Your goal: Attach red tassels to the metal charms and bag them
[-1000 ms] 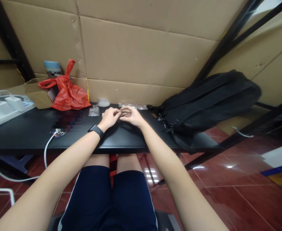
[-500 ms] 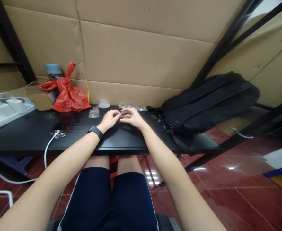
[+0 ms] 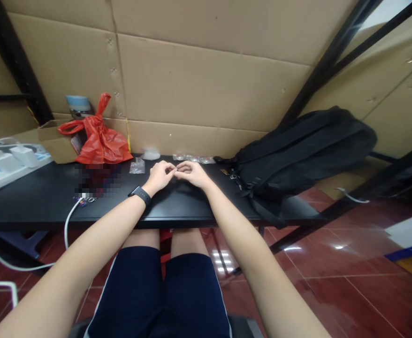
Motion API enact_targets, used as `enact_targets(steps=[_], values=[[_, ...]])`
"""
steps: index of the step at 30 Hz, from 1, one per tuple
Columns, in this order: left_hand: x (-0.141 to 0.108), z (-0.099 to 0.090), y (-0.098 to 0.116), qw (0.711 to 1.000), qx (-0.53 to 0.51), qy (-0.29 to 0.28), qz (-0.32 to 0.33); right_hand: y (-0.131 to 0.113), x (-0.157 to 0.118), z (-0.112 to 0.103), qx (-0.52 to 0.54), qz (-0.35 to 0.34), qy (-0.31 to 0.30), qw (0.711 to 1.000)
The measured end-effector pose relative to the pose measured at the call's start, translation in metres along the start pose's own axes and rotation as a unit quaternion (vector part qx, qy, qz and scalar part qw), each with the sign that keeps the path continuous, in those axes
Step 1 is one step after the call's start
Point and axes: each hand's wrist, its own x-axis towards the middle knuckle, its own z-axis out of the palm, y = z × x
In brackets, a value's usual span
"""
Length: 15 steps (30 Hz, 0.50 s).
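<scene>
Over the black table [image 3: 178, 202], my left hand [image 3: 161, 175] and my right hand [image 3: 193, 173] meet fingertip to fingertip. Each is closed in a pinch around a tiny thing between them, too small to name. A dark watch sits on my left wrist. Just left of my left hand lies a small clear plastic bag [image 3: 137, 165], with a whitish plastic bag [image 3: 150, 154] behind it. Beyond my right hand, a strip of clear packets [image 3: 194, 159] runs along the cardboard wall.
At the left stand a red plastic bag [image 3: 102, 143], a cardboard box [image 3: 56, 143], a blue-lidded container [image 3: 78, 104] and a white power strip [image 3: 16, 173] with chargers. A white cable [image 3: 66, 225] hangs over the front edge. A black backpack [image 3: 297, 155] fills the right end.
The fingers of my right hand have drawn closer together, nearer to my left fingertips. Everything else on the table stays in place; the view has shifted only slightly.
</scene>
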Motion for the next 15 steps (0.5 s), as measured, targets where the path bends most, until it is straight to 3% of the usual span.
enact_targets(steps=[4, 9, 15], values=[[-0.0017, 0.0004, 0.0027, 1.000, 0.019, 0.019, 0.001, -0.0013, 0.0013, -0.0033, -0.046, 0.043, 0.006, 0.998], [-0.0021, 0.0008, 0.0016, 0.999, 0.026, 0.021, -0.013, -0.0039, 0.0006, -0.0074, -0.047, -0.006, -0.032, 0.998], [-0.0013, 0.0000, -0.0006, 0.999, 0.021, 0.020, -0.015, -0.0042, -0.0008, -0.0053, -0.019, 0.008, -0.051, 0.999]])
